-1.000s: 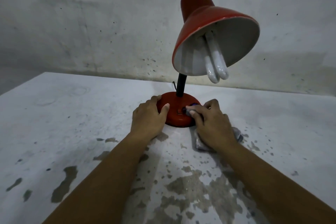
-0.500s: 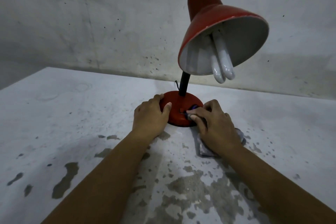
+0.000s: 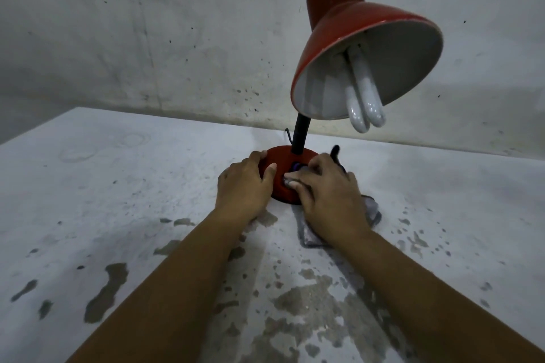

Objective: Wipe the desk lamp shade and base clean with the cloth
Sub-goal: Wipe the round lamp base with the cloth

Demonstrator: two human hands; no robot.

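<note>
We've got the base (image 3: 284, 183) at 12 o'clock btwn both hands. L hand (image 3: 243, 186) cups its 9 o'clock side; R hand (image 3: 327, 194) presses cloth (image 3: 370, 209) on the 3 o'clock side, fingers curled on it. Shade (image 3: 354, 47) overhangs at 1 o'clock, nearer R.

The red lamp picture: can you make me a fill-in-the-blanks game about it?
1. The left hand holds the round red lamp base on its ____ side.
2. The right hand presses a crumpled grey ____ onto the base.
3. Under the red cone-shaped metal shade hang white ____ tubes.
4. The thin neck between base and shade is coloured ____.

Missing words: left; cloth; bulb; black
</note>
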